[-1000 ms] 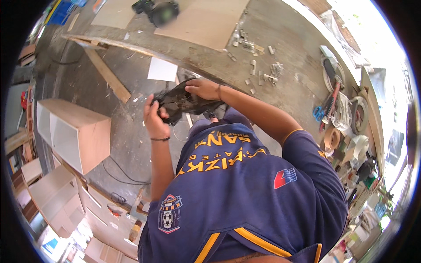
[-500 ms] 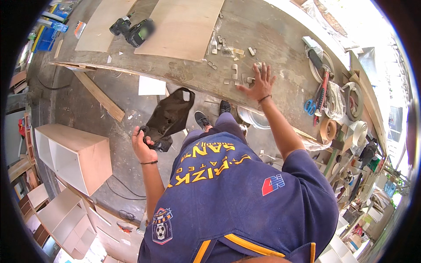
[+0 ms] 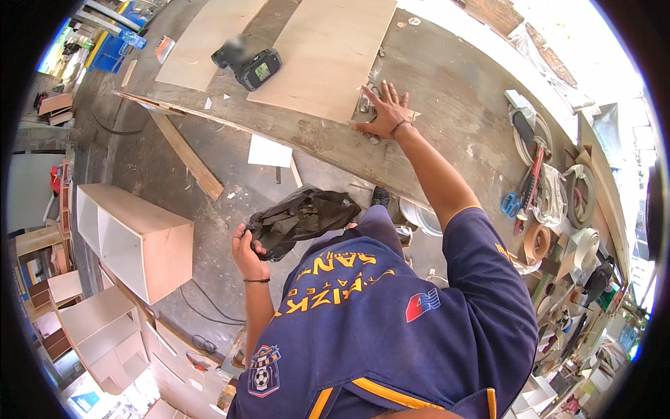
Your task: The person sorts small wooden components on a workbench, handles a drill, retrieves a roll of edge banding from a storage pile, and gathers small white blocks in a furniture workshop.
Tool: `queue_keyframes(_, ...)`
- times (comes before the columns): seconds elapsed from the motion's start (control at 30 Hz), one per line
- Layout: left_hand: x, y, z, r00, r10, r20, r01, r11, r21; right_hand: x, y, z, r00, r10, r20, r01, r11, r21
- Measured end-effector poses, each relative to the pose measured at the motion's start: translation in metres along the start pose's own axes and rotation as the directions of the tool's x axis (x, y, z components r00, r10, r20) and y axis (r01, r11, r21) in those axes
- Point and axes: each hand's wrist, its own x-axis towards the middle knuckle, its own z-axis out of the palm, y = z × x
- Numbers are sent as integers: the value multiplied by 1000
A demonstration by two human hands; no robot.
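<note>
Your left hand (image 3: 246, 253) fingers are curled tight on a crumpled black plastic bag (image 3: 301, 218), held low in front of your chest, over the floor. Your right hand (image 3: 384, 112) is splayed flat, fingers wide, on small hardware bits on the workbench (image 3: 447, 91) beside the plywood sheet (image 3: 328, 49)
</note>
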Motion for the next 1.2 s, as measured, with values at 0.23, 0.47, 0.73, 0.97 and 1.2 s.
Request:
queue_keyframes(0.23,-2,-10,-2,999,7,-36,-10,998,-70,-7,4,21,958,-225,-178,244,965,91)
queue_keyframes(0.47,2,-10,6,1000,-9,5,9,995,-95,-19,22,8,942,-284,-180,316,931,184)
queue_keyframes(0.73,4,-8,16,999,-7,50,11,998,-68,-7,-11,2,984,-165,-74,173,978,118)
queue_keyframes(0.97,6,-13,5,1000,-6,27,8,996,-88,-37,31,-5,903,-424,66,416,903,107)
queue_keyframes(1.2,-1,-14,6,999,-24,38,26,998,-51,7,38,-5,999,-40,-5,41,986,160)
